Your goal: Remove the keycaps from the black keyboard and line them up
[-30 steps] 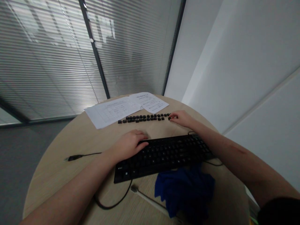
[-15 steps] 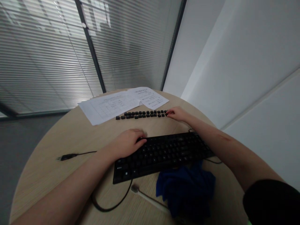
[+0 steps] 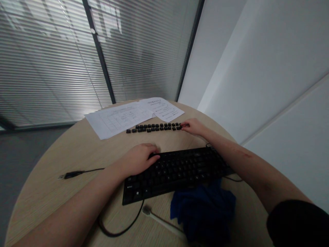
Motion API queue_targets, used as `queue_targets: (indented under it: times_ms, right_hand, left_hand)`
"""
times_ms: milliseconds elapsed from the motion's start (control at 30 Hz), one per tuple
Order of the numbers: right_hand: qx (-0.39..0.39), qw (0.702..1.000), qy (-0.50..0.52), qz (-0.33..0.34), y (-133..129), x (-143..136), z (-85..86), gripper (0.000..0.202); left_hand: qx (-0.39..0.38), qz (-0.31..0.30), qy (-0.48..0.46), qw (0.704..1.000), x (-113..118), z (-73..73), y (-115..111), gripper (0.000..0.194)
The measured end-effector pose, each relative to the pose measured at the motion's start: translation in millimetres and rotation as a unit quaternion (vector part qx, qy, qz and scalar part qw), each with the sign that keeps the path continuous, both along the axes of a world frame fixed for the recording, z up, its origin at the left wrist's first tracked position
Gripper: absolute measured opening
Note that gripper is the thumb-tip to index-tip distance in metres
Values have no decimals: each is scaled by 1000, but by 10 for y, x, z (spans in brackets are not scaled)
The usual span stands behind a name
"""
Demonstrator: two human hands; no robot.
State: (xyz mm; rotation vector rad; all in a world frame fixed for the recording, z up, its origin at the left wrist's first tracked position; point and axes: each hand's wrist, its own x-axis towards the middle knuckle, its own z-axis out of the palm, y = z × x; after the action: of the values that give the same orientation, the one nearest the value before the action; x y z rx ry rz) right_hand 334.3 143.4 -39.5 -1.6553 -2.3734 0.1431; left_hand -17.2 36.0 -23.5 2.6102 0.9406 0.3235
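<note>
A black keyboard [image 3: 177, 171] lies at a slant on the table. My left hand [image 3: 141, 157] rests over its upper left part, thumb across the keys and fingers curled at the far edge, gripping it. Beyond the keyboard, loose black keycaps [image 3: 153, 127] stand in two rows. At the right end of these rows is my right hand [image 3: 191, 126], fingertips pinched on a keycap [image 3: 181, 127] that they partly hide. My right forearm crosses above the keyboard's right end.
Printed papers [image 3: 120, 118] lie behind the keycaps on the round wooden table [image 3: 59, 154]. A USB plug [image 3: 70, 175] is on the left. Nearer me are a toothbrush [image 3: 161, 221], a looped cable [image 3: 120, 235] and a crumpled blue cloth [image 3: 203, 209]. A white wall [image 3: 277, 68] stands at the right.
The view has shifted slightly. My right hand has stayed at the right end of the keycap rows, its fingers bending a little more. My left hand keeps its place on the keyboard.
</note>
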Motion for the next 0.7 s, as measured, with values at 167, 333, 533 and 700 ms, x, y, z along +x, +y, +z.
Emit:
queue_targets:
  times_ms: [167, 333, 533, 700]
  right_hand:
    - [7, 1000, -4, -1, -27, -24, 80, 25]
    - [57, 994, 84, -40, -278, 31, 302, 38]
    - [131, 913, 370, -107, -1195, 149, 432, 81]
    - [-16, 925, 352, -141, -1646, 61, 465, 61]
  left_hand:
    - [0, -5, -7, 1000, -6, -13, 5, 31]
    - [-1, -3, 6, 1000, -6, -19, 12, 31]
    - [-20, 1, 4, 1000, -24, -2, 41, 28]
    - [-39, 11, 15, 999, -55, 31, 68, 28]
